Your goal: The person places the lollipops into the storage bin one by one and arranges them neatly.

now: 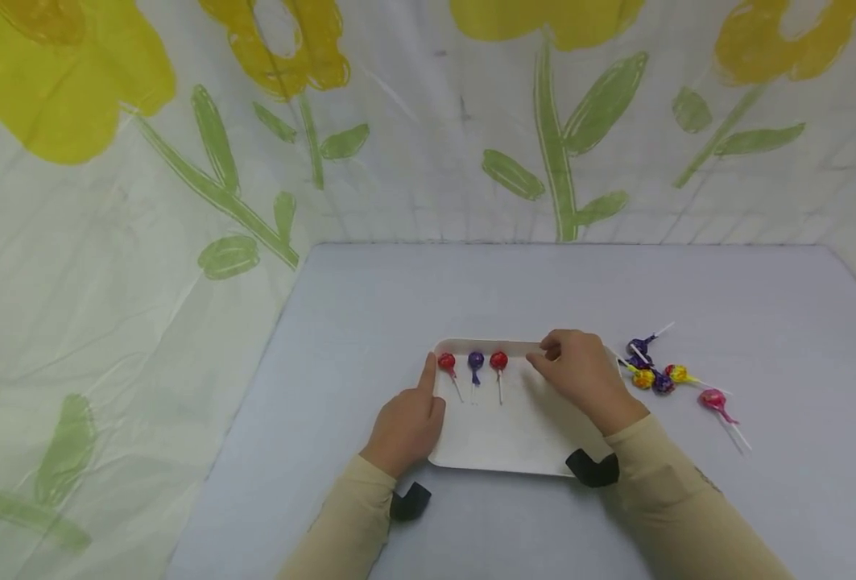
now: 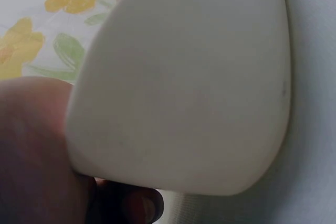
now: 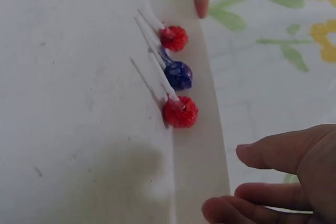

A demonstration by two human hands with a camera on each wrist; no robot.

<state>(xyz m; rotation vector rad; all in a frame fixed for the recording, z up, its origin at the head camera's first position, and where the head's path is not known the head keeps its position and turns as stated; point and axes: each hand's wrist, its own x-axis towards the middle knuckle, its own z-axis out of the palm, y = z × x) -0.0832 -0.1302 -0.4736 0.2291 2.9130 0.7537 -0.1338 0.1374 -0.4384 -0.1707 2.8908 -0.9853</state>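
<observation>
3 lollies lie in a row in the white tray point(image 1: 500, 441), L to R: a red lolly point(image 1: 446, 362), a purple lolly point(image 1: 476, 360), then a 2nd red lolly point(image 1: 499, 360). Heads are at the far wall, sticks pointing back twd the person; the leftmost sits just beside the tray's L wall. L hand point(image 1: 404, 423) grips the tray's L side, thumb at the rim, index straight along the outer edge. R hand point(image 1: 580, 370) is over the far rim, R of the row; R wrist view shows its thumb apart from the bent fingers, a gap btwn, nothing pinched. Outside the tray, R side, is a loose cluster: purple lollies point(image 1: 663, 383) & yellow/red lollies point(image 1: 643, 379), close tog., some overlapping, exact no. hard to tell. A pink lolly point(image 1: 713, 399) lies a bit apart, stick angled twd the person. Tray & cluster rest on the pale bench point(image 1: 370, 306). Both arms in beige sleeves point(image 1: 688, 499), w/ a black piece point(image 1: 593, 469) at each wrist. Bkgd: white sheet point(image 1: 413, 121) w/ yellow flowers, green stems & leaves, behind & L of bench.
</observation>
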